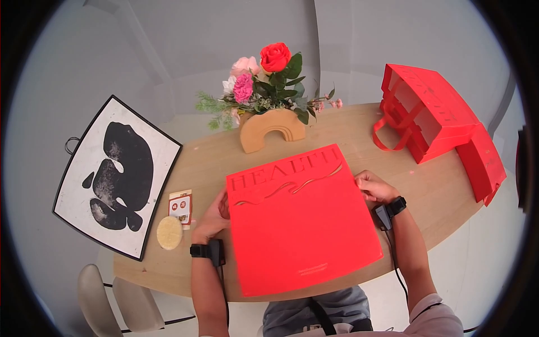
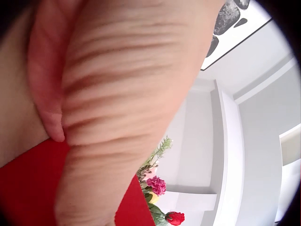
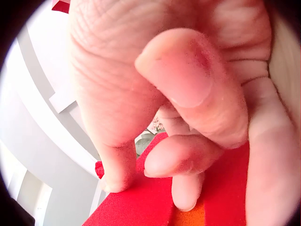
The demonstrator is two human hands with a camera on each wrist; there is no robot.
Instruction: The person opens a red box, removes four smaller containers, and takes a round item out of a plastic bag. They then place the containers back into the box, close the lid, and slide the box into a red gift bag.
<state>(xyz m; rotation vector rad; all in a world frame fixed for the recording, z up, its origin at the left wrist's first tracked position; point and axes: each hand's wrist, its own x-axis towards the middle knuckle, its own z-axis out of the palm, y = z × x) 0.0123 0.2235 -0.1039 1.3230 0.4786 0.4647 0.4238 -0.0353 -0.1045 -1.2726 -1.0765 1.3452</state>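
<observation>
A flat red box (image 1: 303, 230) lettered HEALTH, with wavy gold-edged cuts below the letters, is in front of me at the near side of the table. My left hand (image 1: 212, 218) holds its left side; in the left wrist view the thumb lies over the red surface (image 2: 28, 183) and most fingers are hidden. At the upper right edge, my right hand (image 1: 377, 188) grips the box with bent fingers. The right wrist view shows the thumb on the red face and a fingertip by an orange strip (image 3: 188, 217) along the side.
A red gift bag (image 1: 429, 112) with ribbon handles lies on its side at the right. Behind the box, an arch-shaped vase (image 1: 264, 132) holds flowers (image 1: 275, 58). At left are a framed black-and-white picture (image 1: 160, 146), small cards (image 1: 181, 205) and a pale yellow oval pad (image 1: 169, 233).
</observation>
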